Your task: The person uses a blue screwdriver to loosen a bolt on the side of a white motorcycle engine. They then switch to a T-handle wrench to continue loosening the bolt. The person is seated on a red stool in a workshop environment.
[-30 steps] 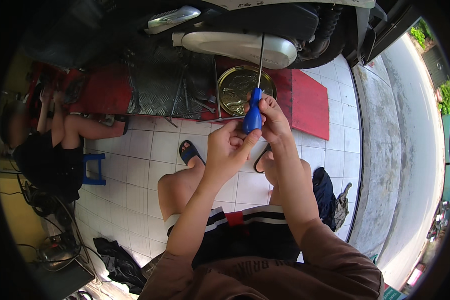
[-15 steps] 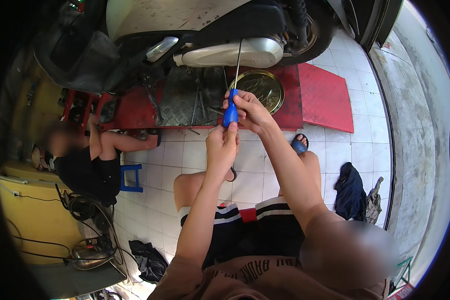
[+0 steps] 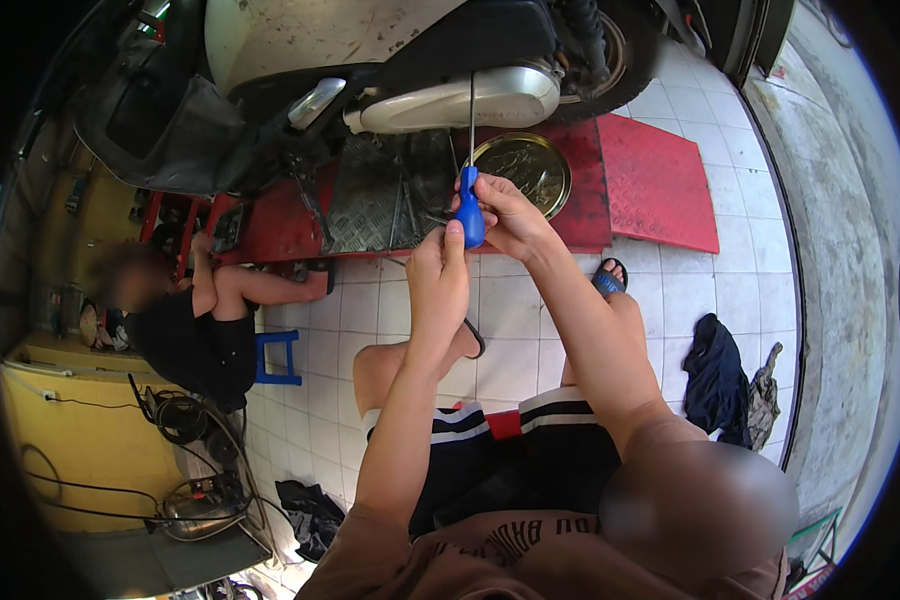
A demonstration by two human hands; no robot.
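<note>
A screwdriver with a blue handle (image 3: 470, 208) and a long thin metal shaft points up at the silver engine cover (image 3: 460, 100) of a scooter standing on a red lift platform (image 3: 660, 180). My right hand (image 3: 505, 215) is wrapped around the handle from the right. My left hand (image 3: 440, 265) pinches the lower end of the handle with its fingertips. Both forearms rise from the lower edge over my knees and dark striped shorts.
A round brass-coloured tray (image 3: 525, 165) lies on the platform by a chequered metal plate (image 3: 380, 195). Another person (image 3: 195, 320) sits on a small blue stool (image 3: 275, 355) at the left. A dark cloth bundle (image 3: 720, 380) lies on the white tiles at the right. Cables and a yellow cabinet (image 3: 90, 450) stand lower left.
The view has swung so the scooter and platform sit larger and lower in frame. Both hands stay on the blue screwdriver, its shaft still raised toward the engine cover.
</note>
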